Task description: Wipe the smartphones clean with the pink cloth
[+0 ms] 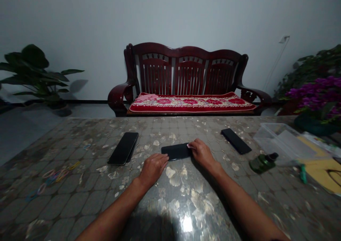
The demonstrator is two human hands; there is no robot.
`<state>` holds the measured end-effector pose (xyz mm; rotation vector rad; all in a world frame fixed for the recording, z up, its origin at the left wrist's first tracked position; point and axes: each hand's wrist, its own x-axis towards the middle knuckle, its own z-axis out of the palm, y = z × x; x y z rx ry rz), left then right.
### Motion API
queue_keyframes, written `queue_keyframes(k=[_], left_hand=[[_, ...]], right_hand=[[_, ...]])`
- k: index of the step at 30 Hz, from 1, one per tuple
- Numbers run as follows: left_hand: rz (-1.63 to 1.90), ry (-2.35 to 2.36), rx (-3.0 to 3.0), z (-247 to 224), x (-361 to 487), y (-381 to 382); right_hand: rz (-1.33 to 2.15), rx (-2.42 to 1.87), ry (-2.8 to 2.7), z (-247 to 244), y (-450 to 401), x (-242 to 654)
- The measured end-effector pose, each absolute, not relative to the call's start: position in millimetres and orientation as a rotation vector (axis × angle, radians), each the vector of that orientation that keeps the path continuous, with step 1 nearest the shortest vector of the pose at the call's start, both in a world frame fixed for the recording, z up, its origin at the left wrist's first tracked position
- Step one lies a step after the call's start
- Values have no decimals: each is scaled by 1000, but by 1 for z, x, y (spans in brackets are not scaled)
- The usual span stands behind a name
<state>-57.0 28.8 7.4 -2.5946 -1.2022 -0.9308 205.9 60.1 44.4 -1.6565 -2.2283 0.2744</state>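
Black, glossy phone [176, 152] lying flat and sideways, left of the green bottle [262, 163] from where I'm standing. Left hand [153, 168] is half-curled at one end, can't tell if it's gripping; right hand [201, 153] pinches some pale pinkish scrap [189, 145] at the other.

1. Place: a home, apparently a living room.
2. Main cue: carved dark-red wooden settee [189, 51], slatted back, curved armrests, in front of a plain pale wall [170, 13].
3. Red-and-cream floral seat cover [191, 104] spread along it.
4. Big-leaved potted plant [34, 58] at left; purple flowers [317, 91] at right, green foliage [314, 65] behind.
5. Wall socket [282, 39], cord [274, 64] hanging down.
6. Tabletop [87, 198]: glossy floral pattern, domestic look; small green bottle [261, 164] and clear plastic box [266, 136] on it.
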Motion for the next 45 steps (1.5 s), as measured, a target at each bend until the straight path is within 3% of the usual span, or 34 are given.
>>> queue_keyframes(k=[10, 16, 22, 29, 33, 45], left_hand=[[-882, -1244, -2623, 8, -58, 28], [-893, -1241, -2621, 5, -58, 31], [-901, -1247, -2635, 4, -59, 32], [-918, -1229, -2612, 2, -58, 33], [-903, -1258, -2644, 1, -59, 33], [-436, -1540, -2985, 46, -61, 57]], right_hand=[[284, -1534, -2365, 45, 59, 188], [220, -1691, -2272, 46, 73, 189], [276, -1496, -2355, 43, 60, 176], [222, -1657, -2275, 48, 69, 182], [303, -1473, -2348, 46, 60, 179], [339, -1309, -1909, 21, 67, 199]])
